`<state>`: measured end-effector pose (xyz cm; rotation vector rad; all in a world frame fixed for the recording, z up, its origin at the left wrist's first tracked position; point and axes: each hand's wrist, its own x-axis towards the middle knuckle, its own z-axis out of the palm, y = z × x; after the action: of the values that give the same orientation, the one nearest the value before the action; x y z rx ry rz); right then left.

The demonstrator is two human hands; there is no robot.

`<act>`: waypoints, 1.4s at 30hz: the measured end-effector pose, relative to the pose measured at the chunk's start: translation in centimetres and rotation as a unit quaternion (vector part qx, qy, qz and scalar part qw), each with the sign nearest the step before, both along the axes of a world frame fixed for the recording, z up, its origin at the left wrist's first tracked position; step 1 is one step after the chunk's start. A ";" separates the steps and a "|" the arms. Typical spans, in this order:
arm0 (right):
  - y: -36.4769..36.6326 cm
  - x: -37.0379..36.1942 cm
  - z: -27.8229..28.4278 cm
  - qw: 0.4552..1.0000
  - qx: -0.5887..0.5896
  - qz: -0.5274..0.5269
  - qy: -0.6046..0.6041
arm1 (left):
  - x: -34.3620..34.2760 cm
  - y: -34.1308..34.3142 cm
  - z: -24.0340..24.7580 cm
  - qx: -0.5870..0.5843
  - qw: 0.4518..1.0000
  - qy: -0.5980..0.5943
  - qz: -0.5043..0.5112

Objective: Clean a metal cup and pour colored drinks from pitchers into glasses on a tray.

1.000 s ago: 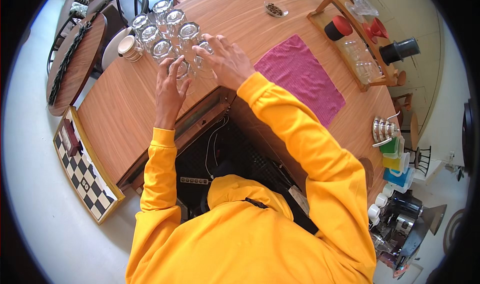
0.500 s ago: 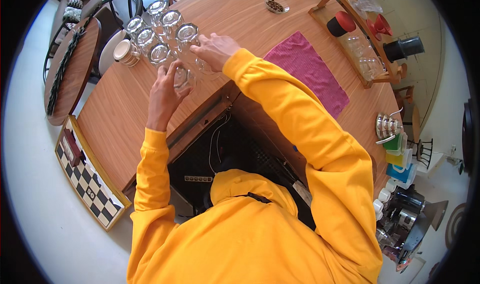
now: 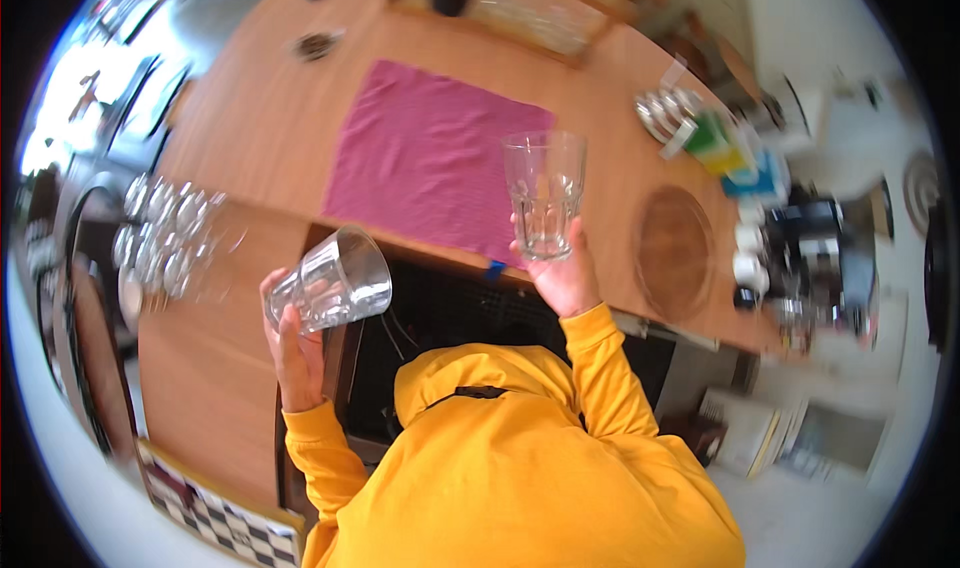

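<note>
In my left hand (image 3: 291, 343) is a clear drinking glass (image 3: 340, 280), tilted on its side with the mouth facing right; my fingers wrap its base end. My right hand (image 3: 567, 280) grips a second clear drinking glass (image 3: 545, 193) by its lower part and holds it upright, mouth up. That glass is seen over the right edge of a magenta cloth (image 3: 430, 153) spread on the wooden table (image 3: 215, 358). At the far left of the table, several more glasses (image 3: 165, 233) stand in a cluster, smeared by motion.
A round brown tray-like disc (image 3: 675, 253) lies at the right. Beyond it are a metal kettle (image 3: 665, 113), coloured containers (image 3: 720, 148) and a dark coffee machine (image 3: 815, 243). A wooden rack (image 3: 490, 23) borders the back, near a small dish (image 3: 318, 45). A checkered board (image 3: 215, 513) is at lower left.
Both hands have come away from the glass cluster, each lifting a glass. My right hand has swung far right, past the cloth. The view has turned right.
</note>
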<state>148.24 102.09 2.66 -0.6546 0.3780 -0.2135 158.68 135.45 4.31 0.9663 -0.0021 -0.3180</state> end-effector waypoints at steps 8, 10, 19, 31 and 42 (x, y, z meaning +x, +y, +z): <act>-4.7 -13.0 1.3 0.962 -0.094 -0.256 -0.022 | -3.9 -16.3 -2.8 -0.158 0.927 0.151 -0.306; -7.8 -15.2 1.2 0.892 -0.291 -0.341 0.051 | -6.3 -19.6 -1.7 -0.141 0.918 0.159 -0.336; -23.0 -20.8 -3.0 0.798 -0.460 -0.360 0.148 | -12.7 -31.9 0.4 -0.123 0.864 0.119 -0.473; -32.6 -20.9 -5.2 0.817 -0.506 -0.247 0.122 | -18.7 -45.7 -0.8 0.142 0.888 -0.216 -0.380; -33.6 -21.6 -4.3 0.811 -0.555 -0.130 0.128 | -18.4 -48.2 -4.1 0.236 0.826 -0.316 -0.402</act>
<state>126.69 68.46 -1.67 -1.8132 0.5990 -0.6340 140.30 87.21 0.19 1.5054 -1.0101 -0.7829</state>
